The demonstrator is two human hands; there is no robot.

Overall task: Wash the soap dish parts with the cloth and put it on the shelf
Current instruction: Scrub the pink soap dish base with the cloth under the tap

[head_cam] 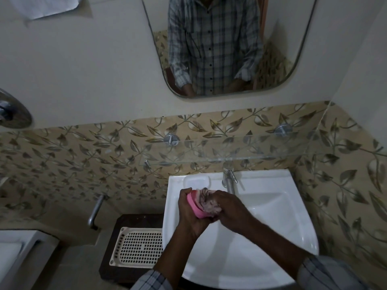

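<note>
Pink soap dish (194,207) against crumpled cloth (209,203)

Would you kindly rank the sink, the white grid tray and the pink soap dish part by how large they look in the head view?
1. sink
2. white grid tray, partly hidden
3. pink soap dish part, partly covered, yet clearly smallest

Obs.: pink soap dish part (195,207) shows one edge only; rest covered by cloth (209,203) and the left hand (188,214) gripping it. Right hand (230,210) bunches the cloth, fingertips buried in it. Cloth pattern too blurred to read. Tap (228,181): spout end behind right hand. Perforated tray (138,245): right side hidden by sink (293,216) rim & left forearm. Chrome fitting (12,114), paper (41,5), mirror (282,28): cut off at pic edges.
</note>
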